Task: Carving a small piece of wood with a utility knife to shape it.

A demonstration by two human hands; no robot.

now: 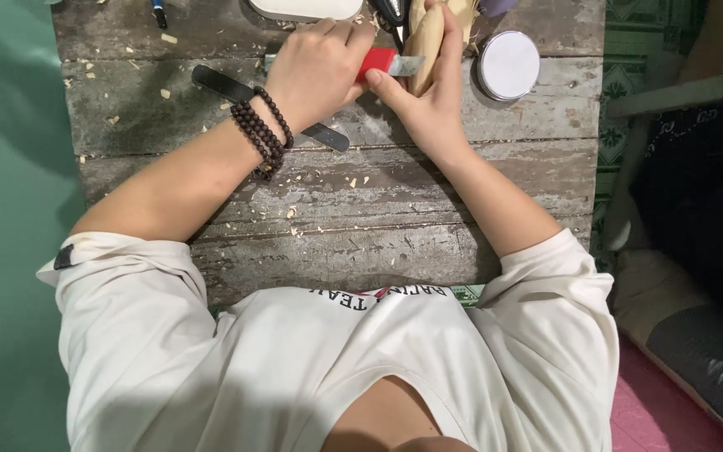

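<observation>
Mid-carve: left hand [320,71] fingers clamp the red-handled knife [391,63], right hand [428,92] fingers wrap the wooden piece [427,38]. Next cut probably wants shallow, controlled pressure.

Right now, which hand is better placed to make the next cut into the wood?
Probably the left hand: it grips the red-handled knife with the blade against the wooden piece, which the right hand holds steady.

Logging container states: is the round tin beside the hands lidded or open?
Lidded. The round tin shows a flat, unbroken pale top inside its metal rim, with no contents visible; it stands on the wooden table.
</observation>
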